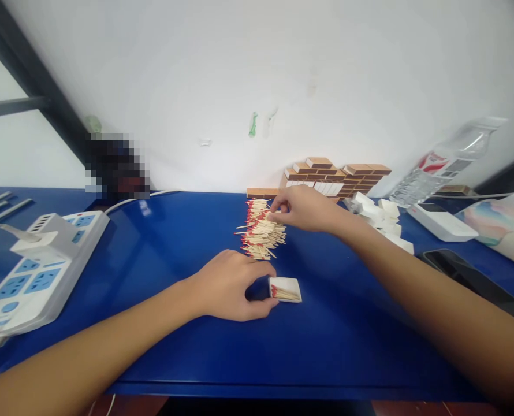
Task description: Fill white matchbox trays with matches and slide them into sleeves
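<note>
White wall (283, 69) behind a glossy blue table (174, 242), dark metal frame (27, 75) at far left

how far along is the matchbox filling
Early, it seems. Done: the tray gripped by the left hand holds only a few matches. In hand: the right hand is at the match pile. Left: most of that pile, plus the white trays heaped beyond. Whether the stacked boxes are filled is unclear.
</note>
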Motion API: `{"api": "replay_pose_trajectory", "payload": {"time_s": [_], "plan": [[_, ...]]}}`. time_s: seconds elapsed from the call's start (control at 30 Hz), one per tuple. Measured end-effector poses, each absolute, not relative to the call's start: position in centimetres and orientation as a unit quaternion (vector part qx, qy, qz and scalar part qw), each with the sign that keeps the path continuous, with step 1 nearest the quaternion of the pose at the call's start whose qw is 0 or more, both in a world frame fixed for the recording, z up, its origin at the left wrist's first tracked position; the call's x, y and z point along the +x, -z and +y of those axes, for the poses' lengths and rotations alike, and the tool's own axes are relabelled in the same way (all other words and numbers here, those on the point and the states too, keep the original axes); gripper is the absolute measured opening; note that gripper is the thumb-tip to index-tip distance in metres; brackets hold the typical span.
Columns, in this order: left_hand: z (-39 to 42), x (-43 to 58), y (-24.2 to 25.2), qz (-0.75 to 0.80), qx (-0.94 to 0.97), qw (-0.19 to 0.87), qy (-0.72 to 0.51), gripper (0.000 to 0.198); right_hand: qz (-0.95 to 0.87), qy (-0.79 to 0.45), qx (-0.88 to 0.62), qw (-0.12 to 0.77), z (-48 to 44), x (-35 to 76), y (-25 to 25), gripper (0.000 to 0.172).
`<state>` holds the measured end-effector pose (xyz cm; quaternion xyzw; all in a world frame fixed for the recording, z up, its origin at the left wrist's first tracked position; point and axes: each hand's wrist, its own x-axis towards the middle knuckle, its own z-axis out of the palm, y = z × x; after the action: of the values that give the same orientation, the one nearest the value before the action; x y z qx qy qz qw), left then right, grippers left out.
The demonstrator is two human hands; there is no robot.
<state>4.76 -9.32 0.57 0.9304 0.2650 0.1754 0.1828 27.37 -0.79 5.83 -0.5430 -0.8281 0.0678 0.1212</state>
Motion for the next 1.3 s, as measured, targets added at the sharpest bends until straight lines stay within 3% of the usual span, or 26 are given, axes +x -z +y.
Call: {"api": "replay_pose_trajectory", "payload": {"time_s": [0.27, 0.53, 0.83, 1.03, 1.3], "plan": [[-9.1, 4.7, -0.3, 0.262, 0.934, 0.174, -0.171, 0.025, -0.864, -0.034, -0.495, 0.088, -1.5, 27.4, -5.1, 0.034], [-9.0, 4.6, -0.3, 0.264, 0.935, 0.154, -0.178, 0.028, -0.864, 0.002, -0.492, 0.110, -2.0, 26.8, -4.8, 0.035], [-8.9, 4.6, -0.3, 0.288, 0.927, 0.142, -0.192, 0.028, -0.857, -0.002, -0.491, 0.158, -2.5, 28.5, -4.1, 0.018], [-8.5, 4.6, -0.2, 0.330, 0.913, 0.124, -0.206, 0.032, -0.851, -0.130, -0.454, 0.231, -6.1, 30.2, -5.1, 0.025], [-7.9, 4.4, -0.7, 0.317, 0.917, 0.134, -0.203, 0.028, -0.863, -0.251, -0.398, 0.184, -9.2, 29.9, -4.3, 0.025]]}}
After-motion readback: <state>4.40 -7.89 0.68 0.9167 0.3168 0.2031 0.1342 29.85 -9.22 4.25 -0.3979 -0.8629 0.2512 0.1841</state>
